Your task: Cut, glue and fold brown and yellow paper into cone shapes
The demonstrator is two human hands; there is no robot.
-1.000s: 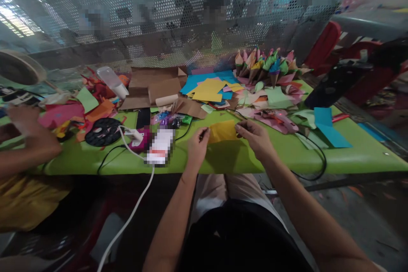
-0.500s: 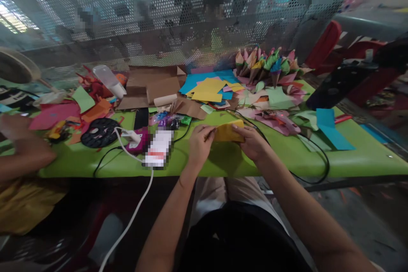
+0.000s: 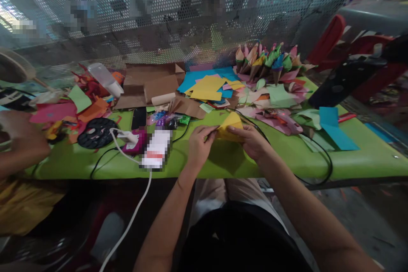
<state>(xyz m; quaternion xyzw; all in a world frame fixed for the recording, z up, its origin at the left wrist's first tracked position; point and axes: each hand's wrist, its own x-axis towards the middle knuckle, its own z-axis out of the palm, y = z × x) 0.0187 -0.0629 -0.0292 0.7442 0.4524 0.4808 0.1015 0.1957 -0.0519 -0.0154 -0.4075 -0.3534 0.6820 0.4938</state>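
Note:
Between my two hands, just above the green tabletop, is a piece of yellow paper point(image 3: 231, 122), bent so that one part rises to a point. The fingertips of my left hand point(image 3: 200, 144) pinch its left corner. My right hand point(image 3: 255, 141) grips the right side, thumb on the near face; the fingers behind the paper are hidden. Beyond it lies a stack of yellow paper sheets point(image 3: 206, 88) on blue paper point(image 3: 188, 81). To the right of my right hand, a glue gun point(image 3: 285, 121) rests on pink paper.
A phone point(image 3: 156, 148) on a white cable lies beside a magenta power socket point(image 3: 135, 141). Paper cones point(image 3: 255, 66) stand at the back right, near a dark bottle point(image 3: 347, 80). Brown cardboard point(image 3: 137, 89) lies behind. A co-worker's arm point(image 3: 22, 140) rests at the left.
The yellow paper, stretched flat between my hands before, is now curled over to a peak. My right hand has shifted its hold inward, and my hands are closer together.

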